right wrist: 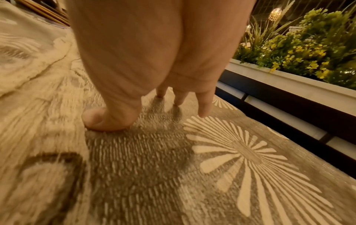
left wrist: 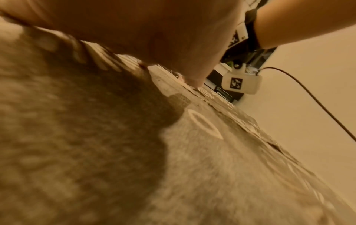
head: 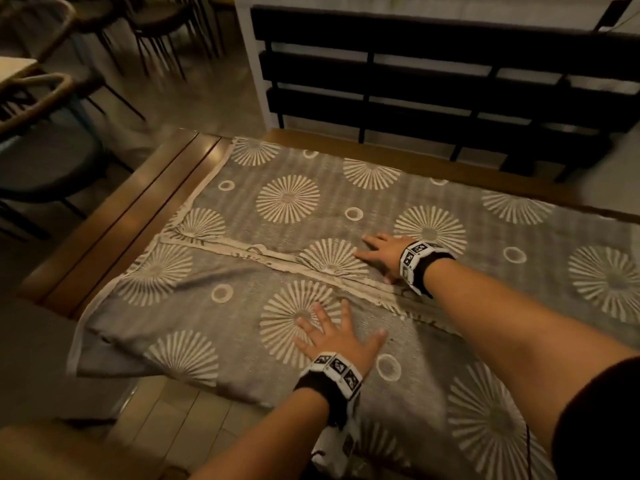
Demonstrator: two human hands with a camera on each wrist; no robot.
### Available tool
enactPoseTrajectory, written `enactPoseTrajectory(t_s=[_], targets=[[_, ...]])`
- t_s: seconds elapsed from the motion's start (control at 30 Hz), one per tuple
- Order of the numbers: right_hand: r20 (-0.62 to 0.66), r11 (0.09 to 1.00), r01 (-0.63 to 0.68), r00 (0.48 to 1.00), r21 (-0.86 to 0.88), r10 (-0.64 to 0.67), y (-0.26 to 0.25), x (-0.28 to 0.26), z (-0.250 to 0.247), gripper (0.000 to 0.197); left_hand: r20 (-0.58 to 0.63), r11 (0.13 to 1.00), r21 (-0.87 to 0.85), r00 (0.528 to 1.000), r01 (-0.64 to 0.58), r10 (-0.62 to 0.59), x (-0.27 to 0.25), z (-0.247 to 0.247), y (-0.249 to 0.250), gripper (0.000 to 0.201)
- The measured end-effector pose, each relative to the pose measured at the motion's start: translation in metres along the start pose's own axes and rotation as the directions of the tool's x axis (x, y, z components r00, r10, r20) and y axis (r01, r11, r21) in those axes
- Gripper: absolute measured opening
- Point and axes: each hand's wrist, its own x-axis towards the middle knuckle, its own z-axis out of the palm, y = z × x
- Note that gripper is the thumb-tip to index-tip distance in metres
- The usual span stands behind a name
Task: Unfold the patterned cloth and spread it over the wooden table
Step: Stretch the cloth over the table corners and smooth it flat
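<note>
The patterned cloth [head: 287, 199], grey with cream sunburst and ring motifs, lies spread across most of the wooden table [head: 138, 202]. A cream hem seam [head: 242, 247] runs across its middle, and its near left corner hangs over the table's front edge. My left hand [head: 332, 332] lies flat with spread fingers on a sunburst near the front edge. My right hand [head: 379, 252] rests flat just beyond the seam, fingers pointing left. In the right wrist view the thumb and fingertips [right wrist: 204, 109] touch the cloth [right wrist: 250, 152]. The left wrist view shows my palm on blurred cloth [left wrist: 202, 126].
A strip of bare table wood shows at the left end. A dark slatted bench back [head: 433, 81] stands beyond the far edge, with a planter of yellow-green plants [right wrist: 308, 45] behind it. Chairs [head: 45, 109] stand on the floor to the left.
</note>
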Motion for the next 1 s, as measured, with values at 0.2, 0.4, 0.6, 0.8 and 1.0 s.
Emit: enactPoseTrajectory(t_s=[0.2, 0.4, 0.6, 0.8, 1.0], targets=[[0.079, 0.968, -0.117, 0.992, 0.222, 0.102, 0.012, 0.000, 0.011, 0.096, 0.005, 0.999, 0.054, 1.000, 0.001, -0.001, 0.009, 0.003, 0.004, 0.124], [0.114, 0.886, -0.294, 0.956, 0.359, 0.271, 0.020, -0.025, 0.027, 0.108, 0.029, 0.977, 0.180, 0.993, -0.114, 0.111, 0.045, -0.033, -0.009, 0.129], [0.095, 0.681, -0.550, 0.807, 0.483, 0.583, 0.020, -0.063, 0.070, 0.108, 0.136, 0.818, 0.458, 0.937, -0.347, 0.321, 0.113, -0.096, 0.008, 0.128], [0.465, 0.193, -0.767, 0.546, 0.611, 0.696, 0.008, -0.081, 0.104, 0.124, 0.248, 0.395, 0.755, 0.785, -0.524, 0.567, 0.166, -0.139, 0.112, 0.119], [0.351, 0.187, -0.682, 0.567, 0.707, 0.745, 0.014, -0.086, 0.101, 0.129, 0.075, 0.577, 0.637, 0.785, -0.512, 0.614, 0.115, -0.082, 0.139, 0.060]])
